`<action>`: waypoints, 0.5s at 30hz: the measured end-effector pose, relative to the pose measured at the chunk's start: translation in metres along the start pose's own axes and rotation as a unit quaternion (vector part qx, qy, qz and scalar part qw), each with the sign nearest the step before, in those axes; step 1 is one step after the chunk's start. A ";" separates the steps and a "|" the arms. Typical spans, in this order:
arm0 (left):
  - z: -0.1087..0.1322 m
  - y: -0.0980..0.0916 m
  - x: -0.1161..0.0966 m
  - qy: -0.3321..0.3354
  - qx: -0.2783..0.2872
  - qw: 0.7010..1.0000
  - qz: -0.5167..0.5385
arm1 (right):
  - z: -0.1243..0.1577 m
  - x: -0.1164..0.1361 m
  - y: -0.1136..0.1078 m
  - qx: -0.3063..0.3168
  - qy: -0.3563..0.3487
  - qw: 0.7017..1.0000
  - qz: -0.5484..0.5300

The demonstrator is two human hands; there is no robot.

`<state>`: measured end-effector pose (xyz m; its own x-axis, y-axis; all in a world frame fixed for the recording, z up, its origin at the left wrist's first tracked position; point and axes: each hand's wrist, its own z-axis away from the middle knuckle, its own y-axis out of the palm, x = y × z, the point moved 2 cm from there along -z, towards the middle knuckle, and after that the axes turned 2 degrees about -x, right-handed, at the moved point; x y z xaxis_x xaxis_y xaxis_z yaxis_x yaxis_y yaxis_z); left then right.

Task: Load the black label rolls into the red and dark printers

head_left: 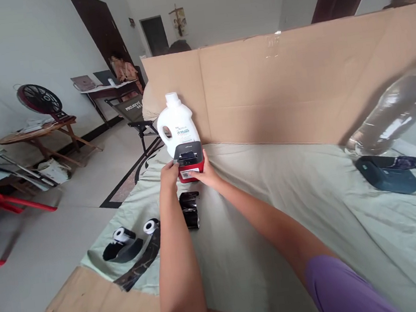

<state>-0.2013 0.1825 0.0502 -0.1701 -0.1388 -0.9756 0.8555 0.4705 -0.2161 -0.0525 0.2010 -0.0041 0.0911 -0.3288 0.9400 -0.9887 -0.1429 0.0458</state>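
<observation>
Both my hands hold a small red and black box-shaped device [189, 162] that stands on the pale green cloth [274, 208]. My left hand [168, 173] grips its left side and my right hand [207, 175] cups its right side. A white jug [176, 124] with a white cap stands right behind the device. Just in front of it lies a black roll cartridge [189, 209].
Two white-cored rolls with black ribbon [133, 244] lie at the cloth's near left. A cardboard wall [297, 80] runs along the back. At right lie a dark blue case [388, 173] and a clear plastic bottle [394, 114]. A person sits at a far desk.
</observation>
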 end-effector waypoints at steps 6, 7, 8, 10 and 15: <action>0.043 0.032 -0.045 0.135 0.082 0.985 -0.067 | 0.019 0.035 -0.060 -0.060 -0.034 0.997 -0.039; 0.058 0.040 -0.057 0.175 0.098 0.976 -0.085 | 0.028 0.048 -0.077 -0.078 -0.041 0.996 -0.031; 0.076 0.049 -0.070 0.211 0.112 0.966 -0.103 | 0.040 0.061 -0.096 -0.099 -0.048 0.994 -0.017; 0.116 0.067 -0.091 0.277 0.134 0.942 -0.132 | 0.069 0.090 -0.135 -0.131 -0.067 0.989 0.021; 0.214 0.112 -0.097 0.368 0.170 0.902 -0.150 | 0.150 0.132 -0.215 -0.162 -0.085 0.978 0.099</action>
<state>0.0160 0.0623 0.1286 -0.5898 0.4592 -0.6643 0.7965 0.1954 -0.5721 0.1903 0.0477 0.0596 -0.1150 -0.4746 0.8726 -0.9725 0.2330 -0.0014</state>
